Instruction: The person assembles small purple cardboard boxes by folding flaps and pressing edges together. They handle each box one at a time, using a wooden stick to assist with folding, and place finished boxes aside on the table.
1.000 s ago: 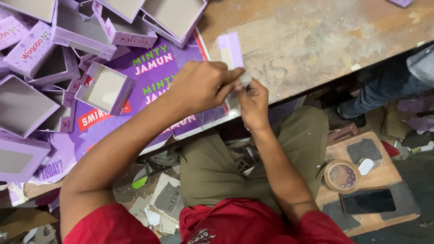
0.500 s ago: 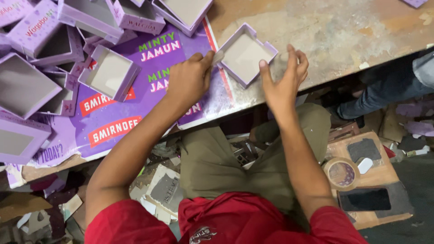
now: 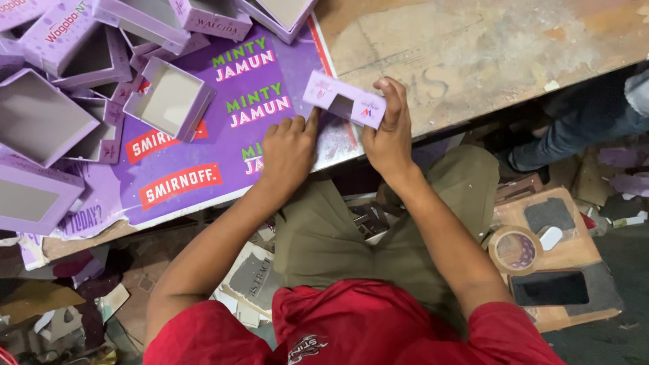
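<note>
Since half a second ago the small lilac cardboard box (image 3: 345,105) was turned: before, its open side faced up on the worktop (image 3: 487,54); now it stands on its edge, with a printed side and a small cut-out window towards the camera. Both hands moved closer together at the near edge of the worktop.

The right hand (image 3: 389,132) holds the box at its right end, fingers closed around it, thumb on top. The left hand (image 3: 289,147) lies just beside it, knuckles up and fingers curled, the fingertips touching the lower left corner of the box; I cannot tell if it really grips.

Under the left hand lies a large purple printed sheet (image 3: 203,155) with green, white and pink lettering and red rectangular labels. Further left and beyond the hands is a heap of open lilac box trays (image 3: 61,101) with grey insides, some on their sides.

Right of the right arm, lower down, a brown board (image 3: 574,253) carries a roll of tape (image 3: 516,249) and a black phone (image 3: 549,288).
</note>
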